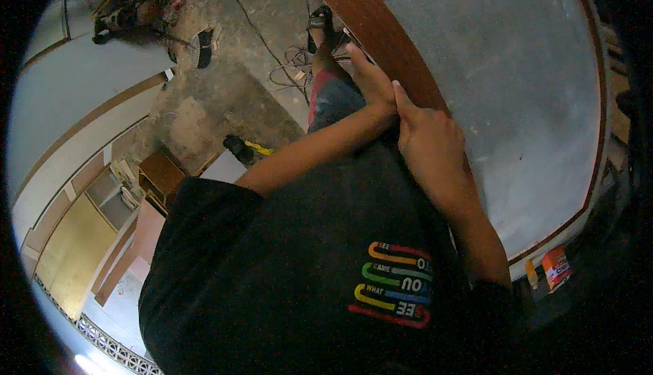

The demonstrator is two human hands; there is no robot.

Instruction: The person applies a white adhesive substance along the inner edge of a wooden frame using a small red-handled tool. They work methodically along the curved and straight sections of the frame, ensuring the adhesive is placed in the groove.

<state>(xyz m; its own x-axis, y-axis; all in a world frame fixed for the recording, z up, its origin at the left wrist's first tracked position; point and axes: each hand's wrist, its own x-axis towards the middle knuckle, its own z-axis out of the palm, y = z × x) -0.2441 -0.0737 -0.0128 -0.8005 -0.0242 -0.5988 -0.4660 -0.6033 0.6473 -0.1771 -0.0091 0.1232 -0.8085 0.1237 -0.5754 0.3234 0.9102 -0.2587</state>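
Observation:
A large grey-topped board (530, 96) with a reddish-brown edge strip (408, 52) stands at my right side. My left hand (371, 82) reaches across my body to that strip; one digit points away from me, and its other fingers are hidden. Close beside its wrist, my right hand (435, 143) rests over the strip. One digit of the right hand is stretched forward, while its other fingers are curled over, their tips out of sight. Whatever those fingers may hold does not show. A small whitish tip (347, 33) shows just beyond my left hand.
Loose cables (292, 69) lie on the stained concrete floor (197, 113) near my sandalled foot (320, 18). A dark object with a yellow strip (239, 148) lies to the left. Further left are a brown wooden box (160, 174) and pale panels. An orange-red packet (556, 267) sits beyond the board's near corner.

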